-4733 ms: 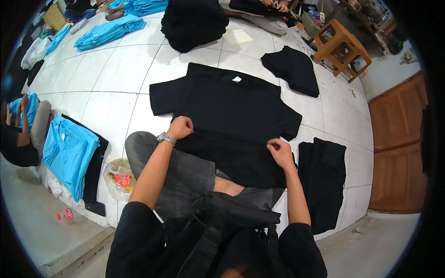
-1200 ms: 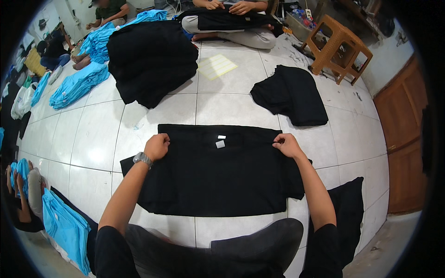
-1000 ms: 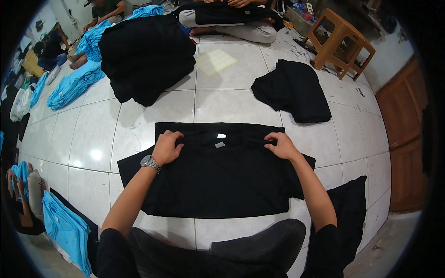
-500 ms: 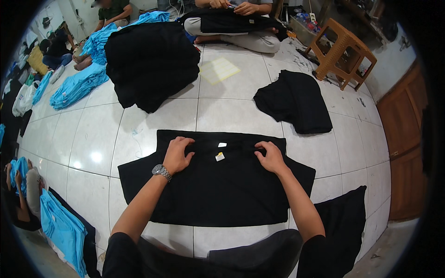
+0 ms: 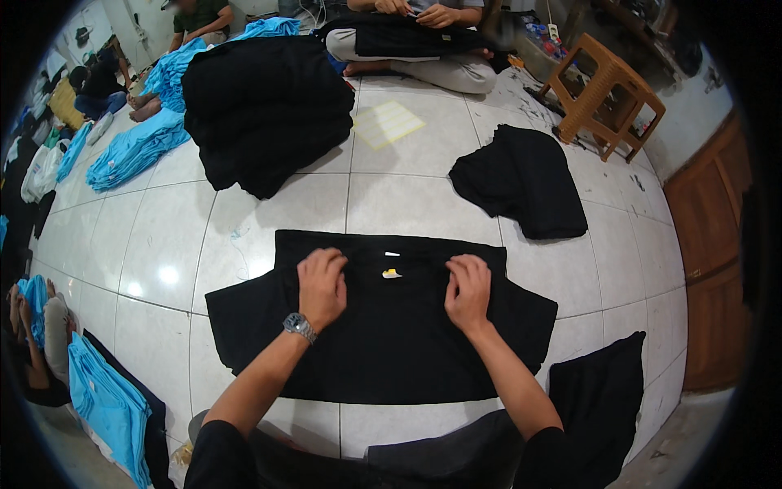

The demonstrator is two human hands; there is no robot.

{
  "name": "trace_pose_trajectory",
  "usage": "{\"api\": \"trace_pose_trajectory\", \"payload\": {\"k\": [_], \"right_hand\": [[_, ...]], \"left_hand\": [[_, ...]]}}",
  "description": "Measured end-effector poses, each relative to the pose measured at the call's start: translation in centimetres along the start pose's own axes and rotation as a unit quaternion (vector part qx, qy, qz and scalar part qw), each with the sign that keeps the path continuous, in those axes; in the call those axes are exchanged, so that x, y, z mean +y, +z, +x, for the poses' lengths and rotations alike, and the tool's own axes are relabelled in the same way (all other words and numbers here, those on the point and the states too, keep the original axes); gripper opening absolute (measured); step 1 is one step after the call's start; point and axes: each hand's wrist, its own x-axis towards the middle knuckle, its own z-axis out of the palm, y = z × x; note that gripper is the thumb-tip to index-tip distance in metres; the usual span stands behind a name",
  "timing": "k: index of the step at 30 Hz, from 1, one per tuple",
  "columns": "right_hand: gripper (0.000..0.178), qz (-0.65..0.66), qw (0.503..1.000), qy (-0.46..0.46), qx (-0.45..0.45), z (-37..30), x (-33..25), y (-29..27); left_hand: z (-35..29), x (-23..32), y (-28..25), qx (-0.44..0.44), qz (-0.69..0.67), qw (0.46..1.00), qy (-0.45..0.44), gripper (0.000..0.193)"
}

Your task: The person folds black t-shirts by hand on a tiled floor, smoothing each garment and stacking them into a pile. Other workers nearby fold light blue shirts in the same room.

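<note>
A black T-shirt (image 5: 391,342) lies partly folded on the tiled floor in front of me, its short sleeves sticking out at both sides. Near its far edge are a small white label and a white and yellow sticker (image 5: 392,274). My left hand (image 5: 323,285), with a metal watch on the wrist, pinches the shirt cloth left of the sticker. To the right of it, my right hand (image 5: 468,289) is closed on the cloth in the same way. The fingertips of both hands are partly lost against the black fabric.
A tall stack of black garments (image 5: 265,114) stands at the far left, and a folded black garment (image 5: 521,183) lies far right. Another black garment (image 5: 599,407) is by my right arm. Blue garments (image 5: 110,407) lie left. A brown stool (image 5: 603,94) and seated people are farther off.
My fingers have closed from a looser, spread pose. Both hands have shifted slightly toward me, and the cloth around the sticker has moved, tilting the sticker.
</note>
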Motion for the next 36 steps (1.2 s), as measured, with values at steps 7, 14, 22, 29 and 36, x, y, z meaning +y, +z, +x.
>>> {"api": "trace_pose_trajectory", "payload": {"k": [7, 14, 22, 29, 36], "right_hand": [[0.054, -0.061, 0.989, 0.077, -0.113, -1.2, -1.5, 3.4], [0.072, -0.137, 0.962, 0.112, -0.208, -1.6, -0.8, 4.8], [0.075, -0.081, 0.958, 0.113, -0.252, -0.3, -2.1, 2.0], [0.052, 0.069, 0.985, -0.068, -0.144, -3.3, -10.4, 1.4], [0.047, 0.087, 0.966, -0.105, -0.219, -1.4, -19.4, 7.2]], "left_hand": [[-2.3, 1.2, 1.4, -0.135, 0.033, 0.989, -0.059, 0.053], [-2.4, 1.0, 2.4, -0.176, 0.094, 0.978, -0.068, 0.065], [-3.4, -1.3, -4.5, -0.213, -0.033, 0.977, 0.001, 0.069], [-12.1, 0.1, -19.1, -0.374, 0.007, 0.924, -0.083, 0.051], [-14.0, -0.5, -16.8, -0.279, 0.064, 0.956, -0.068, 0.019]]}}
